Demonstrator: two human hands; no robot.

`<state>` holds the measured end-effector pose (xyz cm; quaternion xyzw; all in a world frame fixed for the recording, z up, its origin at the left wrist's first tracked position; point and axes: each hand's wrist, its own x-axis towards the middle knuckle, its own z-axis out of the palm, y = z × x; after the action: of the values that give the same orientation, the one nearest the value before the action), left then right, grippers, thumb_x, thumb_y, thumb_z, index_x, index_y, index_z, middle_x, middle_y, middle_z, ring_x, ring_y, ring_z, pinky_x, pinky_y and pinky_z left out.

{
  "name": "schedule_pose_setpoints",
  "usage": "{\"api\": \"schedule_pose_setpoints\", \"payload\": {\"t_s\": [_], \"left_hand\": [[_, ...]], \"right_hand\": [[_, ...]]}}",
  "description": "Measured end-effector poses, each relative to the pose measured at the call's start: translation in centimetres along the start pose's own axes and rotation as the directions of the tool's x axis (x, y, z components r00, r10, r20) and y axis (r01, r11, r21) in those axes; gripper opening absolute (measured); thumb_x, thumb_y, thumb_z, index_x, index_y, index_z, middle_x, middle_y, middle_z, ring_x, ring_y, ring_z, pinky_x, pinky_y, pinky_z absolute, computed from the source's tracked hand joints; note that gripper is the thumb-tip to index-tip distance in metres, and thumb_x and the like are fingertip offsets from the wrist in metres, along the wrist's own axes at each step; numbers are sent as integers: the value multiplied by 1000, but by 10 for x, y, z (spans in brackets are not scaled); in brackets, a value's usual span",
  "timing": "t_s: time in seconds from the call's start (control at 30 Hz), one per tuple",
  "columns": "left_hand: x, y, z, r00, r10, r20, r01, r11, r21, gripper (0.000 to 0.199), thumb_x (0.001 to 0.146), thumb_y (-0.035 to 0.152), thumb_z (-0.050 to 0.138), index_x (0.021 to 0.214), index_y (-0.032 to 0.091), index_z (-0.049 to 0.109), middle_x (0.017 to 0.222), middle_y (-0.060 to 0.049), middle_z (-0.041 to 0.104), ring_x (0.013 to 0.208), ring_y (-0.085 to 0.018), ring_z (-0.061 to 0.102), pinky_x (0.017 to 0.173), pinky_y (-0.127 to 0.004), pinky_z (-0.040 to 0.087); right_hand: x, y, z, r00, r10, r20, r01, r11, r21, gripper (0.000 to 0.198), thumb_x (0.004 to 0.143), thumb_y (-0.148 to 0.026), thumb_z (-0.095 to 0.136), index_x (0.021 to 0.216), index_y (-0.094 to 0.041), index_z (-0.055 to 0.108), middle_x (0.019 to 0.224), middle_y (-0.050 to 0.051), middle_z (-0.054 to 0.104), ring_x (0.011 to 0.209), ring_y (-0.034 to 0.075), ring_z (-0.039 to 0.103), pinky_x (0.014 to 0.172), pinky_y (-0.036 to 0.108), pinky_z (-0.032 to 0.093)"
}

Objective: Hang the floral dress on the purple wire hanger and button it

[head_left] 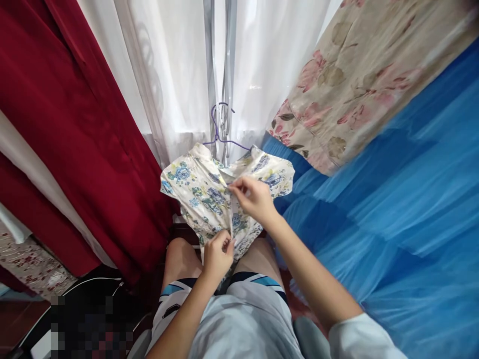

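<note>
A white blouse with blue flowers (202, 194) hangs in front of me on a purple hanger (216, 130). My right hand (254, 198) pinches the front edge of the blouse just below its neckline. Lower on the same front edge, my left hand (219, 254) has its thumb and fingers closed on the cloth. Between the two hands the edge runs nearly straight up and down. Any button or zip there is too small to make out. The lower part of the blouse falls between my knees, partly hidden by my left hand.
Red curtain-like cloth (97, 149) hangs at the left. White sheer fabric (179, 65) and grey ribbons (210, 60) hang behind the hanger. To the right are beige floral cloth (337, 94) and blue tulle (374, 214). A black object (86, 299), partly blurred, is at lower left.
</note>
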<state>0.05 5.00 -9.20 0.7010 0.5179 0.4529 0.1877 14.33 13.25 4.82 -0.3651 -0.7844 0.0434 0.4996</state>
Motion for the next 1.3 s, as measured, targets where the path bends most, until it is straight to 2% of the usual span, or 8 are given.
{"api": "schedule_pose_setpoints", "payload": {"t_s": [0.2,0.4,0.53,0.63,0.7,0.9,1.1,1.3], "left_hand": [[1,18,17,994,10,108,-27,988,155,11,87,17,54,78,22,50,77,-1,62,67,-16,57,60,-26,33],[6,7,25,979,73,189,-88,994,70,8,89,18,53,82,21,56,82,-3,65,76,-18,62,65,-27,41],[52,14,-14,982,183,-37,-185,978,-99,13,96,25,51,104,22,61,98,-6,68,93,-19,64,82,-29,48],[104,35,-57,921,273,-277,-314,942,-115,28,98,27,49,125,23,55,99,-5,68,90,-17,65,84,-30,50],[138,51,-81,877,366,-311,-399,916,-45,36,99,29,48,135,24,51,98,-5,67,86,-16,64,80,-30,51],[185,71,-102,796,548,-258,-527,836,152,14,94,29,58,94,20,68,85,-3,64,71,-14,57,67,-26,44],[174,70,-99,776,520,-356,-531,844,75,15,92,29,61,83,17,64,77,-1,59,71,-14,54,68,-25,41],[167,80,-88,765,434,-477,-507,862,-29,19,91,31,63,78,17,59,74,-1,56,73,-14,53,71,-26,42]], "right_hand": [[89,5,-2,969,-177,-171,185,982,32,8,83,-15,62,77,-20,59,75,2,65,68,18,59,64,29,44],[67,-3,9,935,-17,-354,102,969,223,9,89,-25,60,81,-21,59,77,2,63,69,16,59,65,29,47],[50,-4,18,923,207,-325,-24,873,487,15,88,-34,64,82,-22,57,74,1,63,67,16,59,63,30,49],[51,-5,22,924,321,-209,-82,699,710,18,86,-37,66,83,-23,55,72,1,63,65,16,61,64,31,52],[53,-8,23,924,337,-178,-86,639,764,18,85,-36,68,83,-23,55,72,0,63,65,15,60,66,32,52],[57,-12,25,938,289,-191,-43,646,762,15,84,-28,64,89,-24,51,74,-1,59,70,14,58,66,27,48],[49,-11,32,944,290,-157,-104,714,692,25,81,-30,63,81,-24,39,71,-4,49,65,13,53,61,26,46],[47,-15,29,948,289,-134,-101,673,732,25,79,-26,63,76,-23,39,67,-4,48,65,13,56,59,25,44]]}}
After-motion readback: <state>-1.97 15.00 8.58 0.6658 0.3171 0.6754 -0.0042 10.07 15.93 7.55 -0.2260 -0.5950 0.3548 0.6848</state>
